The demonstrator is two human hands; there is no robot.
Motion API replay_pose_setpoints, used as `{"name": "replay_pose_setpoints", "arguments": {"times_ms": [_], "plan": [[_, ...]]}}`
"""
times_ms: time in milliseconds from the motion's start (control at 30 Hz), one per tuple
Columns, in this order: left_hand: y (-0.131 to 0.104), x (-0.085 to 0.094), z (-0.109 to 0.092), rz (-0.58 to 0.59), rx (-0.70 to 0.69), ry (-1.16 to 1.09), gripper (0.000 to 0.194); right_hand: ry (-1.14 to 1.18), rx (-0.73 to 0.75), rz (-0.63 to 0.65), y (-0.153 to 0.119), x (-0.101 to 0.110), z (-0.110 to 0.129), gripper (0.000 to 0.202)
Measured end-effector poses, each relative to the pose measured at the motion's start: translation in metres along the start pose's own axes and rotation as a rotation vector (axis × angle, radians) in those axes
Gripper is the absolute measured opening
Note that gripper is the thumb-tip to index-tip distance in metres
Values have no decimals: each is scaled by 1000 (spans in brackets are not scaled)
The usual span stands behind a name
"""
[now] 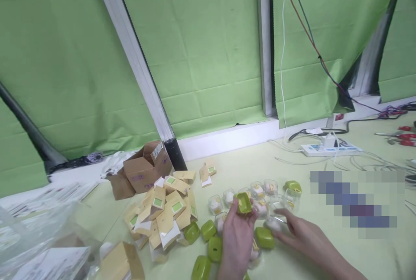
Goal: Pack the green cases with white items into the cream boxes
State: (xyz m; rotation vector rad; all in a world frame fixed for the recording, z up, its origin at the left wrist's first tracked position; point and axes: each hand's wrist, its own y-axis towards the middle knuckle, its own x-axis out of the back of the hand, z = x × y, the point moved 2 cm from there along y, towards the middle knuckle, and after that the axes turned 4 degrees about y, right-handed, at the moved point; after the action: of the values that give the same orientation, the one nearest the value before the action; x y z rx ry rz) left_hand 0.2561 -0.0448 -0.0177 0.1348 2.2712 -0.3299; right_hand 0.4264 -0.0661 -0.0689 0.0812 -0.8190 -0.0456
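Observation:
My left hand (236, 232) is closed around a small green plastic case part (244, 203), its hollow side facing up. My right hand (300, 233) pinches a thin metal tool (279, 219); its exact kind cannot be made out. That hand is low over the table, beside a clear case with something white inside (272, 224). Several clear cases with white contents (257, 190) stand in rows beyond my hands. Green case parts (215, 249) lie left of my left hand, and another green part (264, 237) sits between the hands.
A heap of opened cardboard packets (169, 206) lies to the left, with an opened brown carton (147, 165) and a black cylinder (174, 154) behind. A power strip (329, 149) with loose cables stands at the back right. Red-handled tools (407, 137) lie at far right.

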Motion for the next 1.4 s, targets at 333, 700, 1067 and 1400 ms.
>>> {"name": "replay_pose_setpoints", "arguments": {"times_ms": [333,700,1067,1400], "plan": [[-5,10,8,88,-103,315,34,-32,362,-70,0,20,68,15],[-4,10,13,134,-4,369,37,273,211,-5,7,15,60,12],[0,13,12,50,52,179,31,448,208,-9,6,8,46,11],[-9,4,10,155,-14,361,30,202,217,-113,5,9,60,11]]}}
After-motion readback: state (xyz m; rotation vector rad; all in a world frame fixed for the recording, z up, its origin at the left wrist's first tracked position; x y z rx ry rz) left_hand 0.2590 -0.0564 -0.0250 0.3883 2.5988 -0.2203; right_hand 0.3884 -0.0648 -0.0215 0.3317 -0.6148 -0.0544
